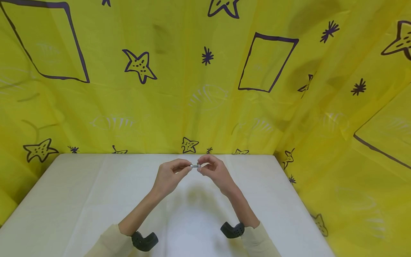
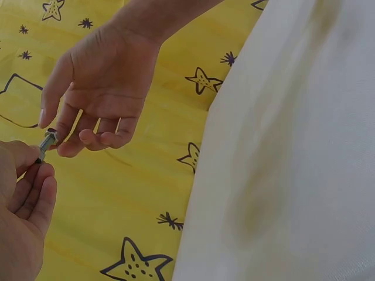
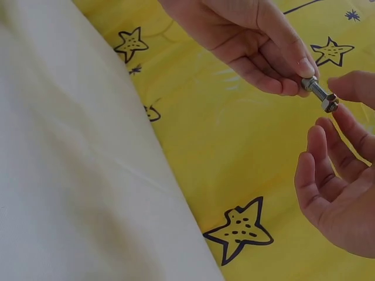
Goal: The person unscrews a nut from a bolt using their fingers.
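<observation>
A small silver bolt [image 1: 195, 166] is held level above the far part of the table between both hands. My left hand [image 1: 169, 175] pinches one end of it between thumb and fingertips. A hex nut [image 3: 330, 103] sits around the other end of the bolt's threaded shank [image 3: 319, 91]. Thumb and forefinger of my right hand [image 1: 219, 174] stand on either side of that nut. In the right wrist view the forefinger's tip is at the nut, while a small gap shows between thumb and nut. The right hand's other fingers are loosely bent.
A white-covered table [image 1: 106, 192] lies beneath both hands. Yellow curtains [image 1: 173, 110] with dark star drawings hang behind it and along its right side. Each forearm wears a black curved band [image 1: 145, 241] near the light sleeve cuff.
</observation>
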Available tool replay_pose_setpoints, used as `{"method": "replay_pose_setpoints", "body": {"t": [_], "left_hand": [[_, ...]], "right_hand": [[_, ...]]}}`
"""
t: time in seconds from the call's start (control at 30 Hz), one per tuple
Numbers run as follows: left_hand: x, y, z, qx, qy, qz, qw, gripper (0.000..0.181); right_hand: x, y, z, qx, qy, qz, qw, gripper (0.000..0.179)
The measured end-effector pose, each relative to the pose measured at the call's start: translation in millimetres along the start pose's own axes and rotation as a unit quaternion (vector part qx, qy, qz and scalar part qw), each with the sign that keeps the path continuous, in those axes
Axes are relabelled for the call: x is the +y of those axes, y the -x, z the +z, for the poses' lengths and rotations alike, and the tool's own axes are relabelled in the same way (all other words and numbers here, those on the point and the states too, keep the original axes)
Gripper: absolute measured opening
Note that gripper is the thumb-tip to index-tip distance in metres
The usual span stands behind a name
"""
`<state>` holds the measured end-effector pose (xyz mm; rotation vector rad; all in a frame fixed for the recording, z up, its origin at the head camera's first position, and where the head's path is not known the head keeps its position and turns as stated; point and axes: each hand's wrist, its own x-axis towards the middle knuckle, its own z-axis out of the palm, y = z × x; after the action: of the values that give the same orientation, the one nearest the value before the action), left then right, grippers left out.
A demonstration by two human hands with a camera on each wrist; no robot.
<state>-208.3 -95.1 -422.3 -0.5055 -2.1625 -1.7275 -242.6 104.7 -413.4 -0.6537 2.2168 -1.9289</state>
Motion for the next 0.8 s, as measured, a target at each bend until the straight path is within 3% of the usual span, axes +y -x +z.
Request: {"method": "replay_pose_setpoints", "body": {"t": [0.23, 0.6, 0.8], "left_hand": [[-1.2, -0.5, -0.6, -0.002, 0.003, 0.003, 1.0000, 0.011], [0.9, 0.0, -1.0, 0.003, 0.002, -0.004, 1.0000, 0.011], [1.0, -0.4, -1.5, 0.002, 0.006, -0.005, 1.0000, 0.011]], "right_hand": [[-1.0, -1.4, 1.7, 0.015, 0.010, 0.032, 0.9993, 0.021], [-1.3, 0.2, 0.8, -0.008, 0.002, -0.018, 0.9998, 0.013], [-1.5, -0.7, 0.8, 0.000, -0.017, -0.002, 0.9999, 0.017]]}}
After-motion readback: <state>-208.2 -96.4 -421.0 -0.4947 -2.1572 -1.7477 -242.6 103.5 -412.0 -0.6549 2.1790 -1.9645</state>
